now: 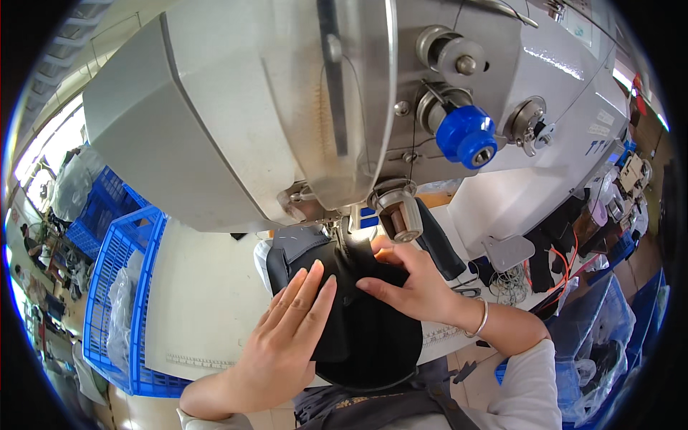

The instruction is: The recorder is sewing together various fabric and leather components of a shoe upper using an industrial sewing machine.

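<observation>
A black workpiece (380,337), perhaps leather or fabric, lies under the needle area of a large white sewing machine (215,115). A lit spot falls on it beside the presser foot (337,228). On the left part of the piece my left hand (276,351) rests flat, its fingers stretched toward the needle. My right hand (419,287), with a bracelet at the wrist, grips a raised fold of the same piece to the right of the needle, thumb on the near side. Part of its fingertips is hidden behind the material. The lower end of the piece hangs over the table's front edge.
A blue plastic crate (147,287) with clear bags stands left of the white table (193,294). A blue tension knob (466,136) juts from the machine. To the right lie tangled thread (509,285), scissors (467,290) and dark scraps; a bag-lined blue bin (595,344) stands beyond.
</observation>
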The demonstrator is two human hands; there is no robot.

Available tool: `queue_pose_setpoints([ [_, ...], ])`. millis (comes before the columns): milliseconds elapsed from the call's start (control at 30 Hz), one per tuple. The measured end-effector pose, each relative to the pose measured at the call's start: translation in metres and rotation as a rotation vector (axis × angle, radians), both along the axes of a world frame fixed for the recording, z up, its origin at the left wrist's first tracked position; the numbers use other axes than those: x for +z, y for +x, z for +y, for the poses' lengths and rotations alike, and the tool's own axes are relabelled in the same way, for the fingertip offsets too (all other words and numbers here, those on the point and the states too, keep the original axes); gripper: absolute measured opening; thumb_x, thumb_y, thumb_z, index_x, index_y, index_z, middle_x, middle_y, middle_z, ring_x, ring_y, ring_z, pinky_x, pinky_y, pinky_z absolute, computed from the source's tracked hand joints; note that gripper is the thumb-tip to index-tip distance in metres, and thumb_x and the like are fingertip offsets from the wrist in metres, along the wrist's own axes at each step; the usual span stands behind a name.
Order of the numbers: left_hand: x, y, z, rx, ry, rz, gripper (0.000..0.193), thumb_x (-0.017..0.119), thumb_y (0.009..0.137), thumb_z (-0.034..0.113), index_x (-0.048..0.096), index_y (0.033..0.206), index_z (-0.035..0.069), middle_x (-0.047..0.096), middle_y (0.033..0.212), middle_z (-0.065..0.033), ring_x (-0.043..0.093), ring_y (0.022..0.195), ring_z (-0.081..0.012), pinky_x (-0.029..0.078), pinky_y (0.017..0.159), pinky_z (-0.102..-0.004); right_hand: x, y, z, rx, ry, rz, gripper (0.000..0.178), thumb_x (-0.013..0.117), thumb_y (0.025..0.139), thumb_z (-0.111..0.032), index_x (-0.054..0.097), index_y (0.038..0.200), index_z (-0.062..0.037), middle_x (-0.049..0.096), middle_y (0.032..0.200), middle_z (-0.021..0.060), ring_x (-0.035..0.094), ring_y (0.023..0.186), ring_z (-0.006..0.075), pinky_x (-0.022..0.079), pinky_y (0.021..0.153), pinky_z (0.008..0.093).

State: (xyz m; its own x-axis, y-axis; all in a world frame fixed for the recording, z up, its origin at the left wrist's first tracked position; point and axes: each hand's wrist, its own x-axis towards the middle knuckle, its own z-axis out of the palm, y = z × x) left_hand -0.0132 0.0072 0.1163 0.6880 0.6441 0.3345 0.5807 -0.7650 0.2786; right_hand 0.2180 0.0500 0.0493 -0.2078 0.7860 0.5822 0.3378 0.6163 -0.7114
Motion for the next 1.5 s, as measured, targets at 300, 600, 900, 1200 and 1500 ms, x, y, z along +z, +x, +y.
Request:
queue_pose_setpoints([
  [300,-0.009,-0.006,0.004,-0.043,0.041,-0.053,0.086,0.056,0.055,-0.014,0.041,0.140,-0.011,0.040,0.147,-0.0296,0.043,0.135,-0.0435,0.037,0.110,-0.0490,0.011,0.004,0.004,0.044,0.293,-0.279,0.037,0.063,0.079,0.006,0.065,0.115,-0.0057,0.059,0.074,0.0081,0.056,0.058,0.0143,0.044,0.054,0.0291],
  [600,-0.012,-0.004,0.001,-0.044,0.098,0.035,0.068,0.056,0.067,-0.012,0.048,0.135,-0.010,0.047,0.144,-0.0258,0.048,0.132,-0.0396,0.042,0.107,-0.0473,0.017,0.016,0.008,0.130,-0.131,0.081,0.033,0.057,0.085,0.001,0.067,0.117,-0.0027,0.065,0.078,0.0096,0.059,0.065,0.0152,0.048,0.063,0.0282],
  [900,0.003,-0.008,0.007,-0.105,0.099,0.094,0.063,0.054,0.065,-0.014,0.055,0.127,-0.009,0.053,0.138,-0.0239,0.050,0.131,-0.0388,0.043,0.107,-0.0460,0.019,0.014,0.005,0.163,-0.131,-0.008,0.043,0.057,0.085,0.004,0.059,0.127,0.0013,0.060,0.075,0.0109,0.059,0.064,0.0182,0.048,0.063,0.0283],
  [1200,0.021,-0.024,0.021,-0.159,-0.005,0.117,0.066,0.054,0.062,-0.013,0.057,0.127,-0.007,0.056,0.136,-0.0181,0.052,0.130,-0.0332,0.047,0.105,-0.0408,0.011,0.003,-0.003,0.113,-0.042,-0.022,0.045,0.052,0.091,0.006,0.056,0.135,-0.0022,0.057,0.075,0.0040,0.045,0.063,0.0067,0.040,0.060,0.0226],
  [1500,0.017,-0.027,0.024,-0.176,-0.032,0.109,0.060,0.054,0.071,-0.012,0.054,0.130,-0.007,0.056,0.135,-0.0184,0.052,0.129,-0.0336,0.049,0.103,-0.0405,0.008,0.006,-0.001,0.087,0.019,-0.022,0.043,0.055,0.090,0.005,0.059,0.131,-0.0025,0.060,0.073,0.0074,0.050,0.059,0.0113,0.042,0.059,0.0240],
])
